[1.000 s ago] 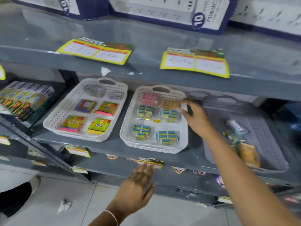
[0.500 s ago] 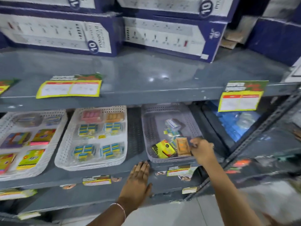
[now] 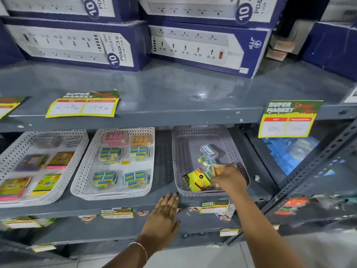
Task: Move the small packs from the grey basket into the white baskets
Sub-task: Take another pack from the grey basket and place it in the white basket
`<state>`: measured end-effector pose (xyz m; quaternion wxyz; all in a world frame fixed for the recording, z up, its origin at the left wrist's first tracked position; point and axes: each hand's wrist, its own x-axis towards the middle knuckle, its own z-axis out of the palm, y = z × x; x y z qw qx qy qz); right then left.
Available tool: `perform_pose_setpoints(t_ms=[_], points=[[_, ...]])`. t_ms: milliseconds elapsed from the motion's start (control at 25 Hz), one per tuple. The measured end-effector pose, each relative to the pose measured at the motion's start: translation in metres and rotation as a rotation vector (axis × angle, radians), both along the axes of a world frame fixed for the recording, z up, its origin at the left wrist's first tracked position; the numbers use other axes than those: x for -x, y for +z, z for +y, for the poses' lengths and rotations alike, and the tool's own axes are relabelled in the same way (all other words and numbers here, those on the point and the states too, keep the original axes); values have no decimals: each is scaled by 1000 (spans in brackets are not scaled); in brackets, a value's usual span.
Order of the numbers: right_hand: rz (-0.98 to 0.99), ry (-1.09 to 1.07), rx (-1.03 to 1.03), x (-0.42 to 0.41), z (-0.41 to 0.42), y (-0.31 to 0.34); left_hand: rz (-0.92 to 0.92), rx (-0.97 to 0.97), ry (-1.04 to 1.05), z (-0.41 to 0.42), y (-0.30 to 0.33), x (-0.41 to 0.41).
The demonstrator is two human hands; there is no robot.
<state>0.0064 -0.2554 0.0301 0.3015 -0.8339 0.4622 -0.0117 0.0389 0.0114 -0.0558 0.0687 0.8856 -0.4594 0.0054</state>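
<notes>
Head view: the task looks partly done. The two white baskets, the left one (image 3: 11, 163) and the middle one (image 3: 85, 171), already hold rows of packs. The grey basket (image 3: 181, 151) on the same shelf, right of them, keeps a few: a clear pack (image 3: 209, 151) towards the back, small blue-and-yellow packs (image 3: 207, 163) mid-basket, and a yellow pack (image 3: 196, 180) at the front. So several trips seem left.

The right hand (image 3: 229, 178) is down inside the grey basket, fingers curled among the small packs; blur hides whether they have closed on one. The left hand (image 3: 164, 217) rests flat on the shelf edge (image 3: 58, 209), fingers together and straight, holding nothing.
</notes>
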Motion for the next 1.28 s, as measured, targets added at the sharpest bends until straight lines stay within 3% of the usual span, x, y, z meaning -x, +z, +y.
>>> perform_pose_setpoints(t_ms=[200,360,520,760,960,1160,1280], points=[[-195,99,1,-37,22,26,-23,107,109,32,10,-8],[-400,423,-106,-107,70,36,-45,107,108,74,10,-15],[-434,744,126,-178,124,54,13,83,108,103,6,-30],[-134,786,227,-257,150,43,16,87,98,102,1,-39],[-90,709,146,-278,150,12,-50,146,113,101,-5,-45],[-72,708,192,-287,149,3,-66,161,106,100,-5,-44],[-42,805,367,-300,145,-5,-58,153,109,100,-2,-43]])
